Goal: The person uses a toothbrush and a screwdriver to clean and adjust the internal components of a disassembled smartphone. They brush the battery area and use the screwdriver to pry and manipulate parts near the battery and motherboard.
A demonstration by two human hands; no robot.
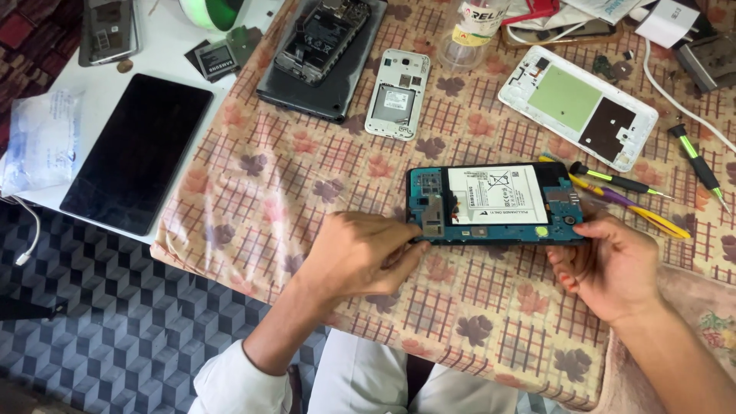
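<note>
An opened phone [494,204] with a blue frame and a white battery lies flat on the patterned cloth [307,169]. My left hand [360,253] pinches its left near edge with thumb and fingers. At the phone's right near corner, my right hand [613,264] grips it, fingers curled underneath. Both hands hold the phone just above the cloth's front part.
A white phone back shell [579,103] lies at the back right, a small white opened phone [396,93] behind. Screwdrivers and tweezers [629,195] lie right of the held phone. A dark tablet [138,152] rests left, a dismantled device on a grey tablet [326,54] behind.
</note>
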